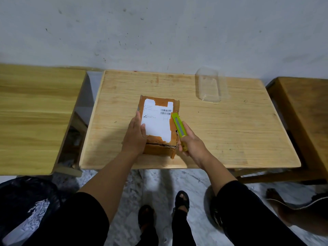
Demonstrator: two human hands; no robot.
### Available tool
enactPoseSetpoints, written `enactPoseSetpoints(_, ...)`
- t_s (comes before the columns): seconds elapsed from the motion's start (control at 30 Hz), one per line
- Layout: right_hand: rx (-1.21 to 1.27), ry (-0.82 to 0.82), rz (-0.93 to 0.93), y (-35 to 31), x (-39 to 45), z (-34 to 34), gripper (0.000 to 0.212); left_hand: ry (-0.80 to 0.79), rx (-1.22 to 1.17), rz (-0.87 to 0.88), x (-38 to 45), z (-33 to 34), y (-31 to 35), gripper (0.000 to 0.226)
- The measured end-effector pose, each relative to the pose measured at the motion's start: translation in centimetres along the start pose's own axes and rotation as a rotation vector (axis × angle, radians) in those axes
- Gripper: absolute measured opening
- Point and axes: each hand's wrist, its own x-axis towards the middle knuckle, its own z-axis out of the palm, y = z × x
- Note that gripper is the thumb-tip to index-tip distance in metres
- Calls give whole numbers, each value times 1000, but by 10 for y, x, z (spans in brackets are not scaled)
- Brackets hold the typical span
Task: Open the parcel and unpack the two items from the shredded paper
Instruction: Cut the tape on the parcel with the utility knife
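Observation:
A brown cardboard parcel (159,123), taped and bearing a white shipping label, lies closed on the middle wooden table (230,132). My left hand (136,134) rests flat on its left side and top, holding it down. My right hand (190,141) grips a yellow-green utility knife (179,126), whose front end lies along the parcel's right top edge. The parcel's contents are hidden.
A clear plastic lid (209,86) lies at the back right of the table. A second wooden table (35,118) stands to the left and a third (305,110) to the right. A black bag (26,206) sits on the floor at lower left.

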Motion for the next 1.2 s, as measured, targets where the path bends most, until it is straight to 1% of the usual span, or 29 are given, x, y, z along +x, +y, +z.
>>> enactPoseSetpoints(0.1, -103, -48, 15, -1, -5, -5, 62, 6, 12, -4, -1, 0, 0, 52)
enactPoseSetpoints(0.23, -155, -18, 14, 4, -9, -8, 59, -4, 8, -7, -1, -1, 0, 52)
enactPoseSetpoints(0.4, -380, 13, -128, 20, -16, -10, 60, -3, 2, 0, -1, -2, 0, 52)
enactPoseSetpoints(0.47, -381, 9, -186, 24, -12, -14, 59, 3, 14, 14, -1, -2, 0, 52)
enactPoseSetpoints(0.53, -320, 15, -220, 24, -3, -20, 55, 10, 22, 26, -1, -1, -1, 52)
enactPoseSetpoints(0.63, -167, 69, -218, 25, 25, -35, 54, 8, 19, 13, 0, 0, -1, 53)
enactPoseSetpoints(0.7, -134, 111, -195, 23, 54, -46, 57, 18, 35, 4, -1, 1, -2, 53)
enactPoseSetpoints(0.87, -188, 161, -143, 2, 132, -65, 58, 49, 41, -28, -3, 2, 4, 52)
enactPoseSetpoints(0.97, -262, 152, -141, -19, 160, -67, 53, 60, 69, -32, -3, -1, 8, 57)
enactPoseSetpoints(1.1, -309, 142, -151, -37, 195, -67, 50, 65, 24, -81, -5, -2, 8, 51)
enactPoseSetpoints(1.2, -379, 138, -129, -47, 213, -68, 50, 80, 63, -43, -6, -1, 9, 50)
